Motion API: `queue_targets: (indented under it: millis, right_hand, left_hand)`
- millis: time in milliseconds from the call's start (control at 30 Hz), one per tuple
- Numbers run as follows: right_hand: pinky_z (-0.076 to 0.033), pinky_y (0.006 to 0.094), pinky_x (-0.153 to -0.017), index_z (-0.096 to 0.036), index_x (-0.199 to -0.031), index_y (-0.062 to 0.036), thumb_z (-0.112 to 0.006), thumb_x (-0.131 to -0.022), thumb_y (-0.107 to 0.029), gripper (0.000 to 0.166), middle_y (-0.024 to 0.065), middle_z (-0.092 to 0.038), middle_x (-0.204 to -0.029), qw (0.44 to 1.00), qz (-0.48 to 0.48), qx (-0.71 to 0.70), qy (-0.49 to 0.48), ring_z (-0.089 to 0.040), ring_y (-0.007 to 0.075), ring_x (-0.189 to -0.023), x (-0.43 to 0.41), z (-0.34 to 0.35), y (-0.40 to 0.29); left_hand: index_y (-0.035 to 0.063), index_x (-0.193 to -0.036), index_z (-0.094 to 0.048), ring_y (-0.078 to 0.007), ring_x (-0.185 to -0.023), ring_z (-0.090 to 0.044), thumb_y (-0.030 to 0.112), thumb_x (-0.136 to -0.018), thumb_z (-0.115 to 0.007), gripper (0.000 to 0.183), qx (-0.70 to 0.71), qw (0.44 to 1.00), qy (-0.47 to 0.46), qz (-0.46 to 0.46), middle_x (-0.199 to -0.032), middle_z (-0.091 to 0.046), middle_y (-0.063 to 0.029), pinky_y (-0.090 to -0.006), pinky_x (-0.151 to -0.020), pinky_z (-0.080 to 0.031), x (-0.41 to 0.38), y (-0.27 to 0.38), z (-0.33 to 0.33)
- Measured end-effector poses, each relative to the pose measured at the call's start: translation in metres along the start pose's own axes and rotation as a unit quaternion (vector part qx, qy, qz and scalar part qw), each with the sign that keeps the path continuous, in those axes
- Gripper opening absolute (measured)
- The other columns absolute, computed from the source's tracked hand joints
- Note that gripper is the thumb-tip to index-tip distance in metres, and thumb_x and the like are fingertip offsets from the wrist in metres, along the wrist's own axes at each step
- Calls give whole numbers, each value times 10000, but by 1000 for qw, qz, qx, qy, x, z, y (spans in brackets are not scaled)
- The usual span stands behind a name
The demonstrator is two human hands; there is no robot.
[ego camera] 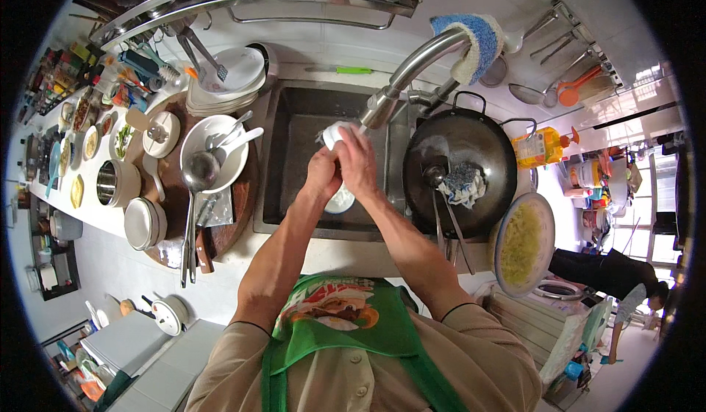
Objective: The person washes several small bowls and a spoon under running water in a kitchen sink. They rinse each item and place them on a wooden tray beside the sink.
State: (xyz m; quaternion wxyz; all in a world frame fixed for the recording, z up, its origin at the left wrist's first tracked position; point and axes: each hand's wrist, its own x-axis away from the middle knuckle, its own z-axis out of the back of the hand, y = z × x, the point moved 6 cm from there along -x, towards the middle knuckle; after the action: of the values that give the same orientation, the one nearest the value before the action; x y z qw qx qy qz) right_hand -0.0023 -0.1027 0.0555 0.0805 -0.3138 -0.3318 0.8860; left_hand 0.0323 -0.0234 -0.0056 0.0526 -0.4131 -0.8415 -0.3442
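Under the spout of the steel faucet, a small white object sits between my two hands, above the sink. It is largely covered, so I cannot tell whether it is a dish or a cloth. My right hand wraps over its near side with the fingers bent. Close against it, my left hand has its fingers curled at the object's lower end. Below my wrists a white bowl rests in the sink, partly hidden by my hands and forearms.
Right of the sink, a black wok holds a scourer, a cloth and ladles. A bowl of shredded yellow-green food stands beyond it. Leftward, a round wooden board carries a white bowl with utensils and a cleaver. Another person bends at far right.
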Motion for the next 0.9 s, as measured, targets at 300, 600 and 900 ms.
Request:
queue_targets:
  millis: [300,600,900]
  right_hand:
    - [-533,439,-777,-618,-1170,-48,-663,-825,-426,514,117,-627,-1122,723,-506,-462,-89,-637,256,-946,-6,-6,75]
    - [-453,392,-599,-662,-833,17,-580,-886,-268,301,153,-649,-738,906,-385,-175,2,-610,177,-676,-18,16,80]
    - [-495,423,-633,-659,-964,-47,-583,-902,-232,209,215,-629,-976,995,-44,-82,45,-630,340,-821,-20,48,43]
  left_hand:
    - [33,-1354,-437,-324,-1229,-520,309,-1022,-421,433,89,994,-69,10,-1329,-520,-153,-494,-980,-519,25,16,-39]
    - [161,-1264,-553,-275,-1045,-619,588,-971,-377,548,-26,988,41,148,-1210,-611,-75,-462,-773,-590,8,4,-23]
    - [-18,-1287,-510,-316,-1076,-602,59,-860,-455,438,-79,995,60,17,-1149,-602,-188,-484,-940,-505,-28,21,-24]
